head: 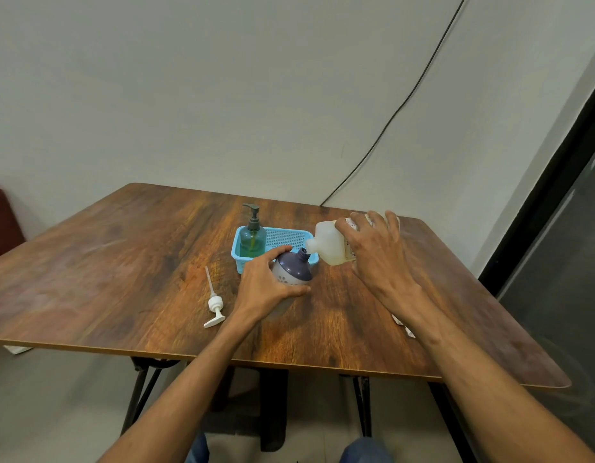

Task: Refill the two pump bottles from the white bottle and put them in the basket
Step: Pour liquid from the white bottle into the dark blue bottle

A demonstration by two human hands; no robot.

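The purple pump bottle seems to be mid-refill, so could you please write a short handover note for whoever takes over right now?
Left hand: gripping the purple bottle, which stands open on the table in front of the blue basket.
Right hand: holding the white bottle tipped, spout at the purple bottle's neck.
Done: the green pump bottle stands in the basket with its pump on.
Left: finish pouring, screw on the white pump lying on the table left of the hands, put the purple bottle in the basket.
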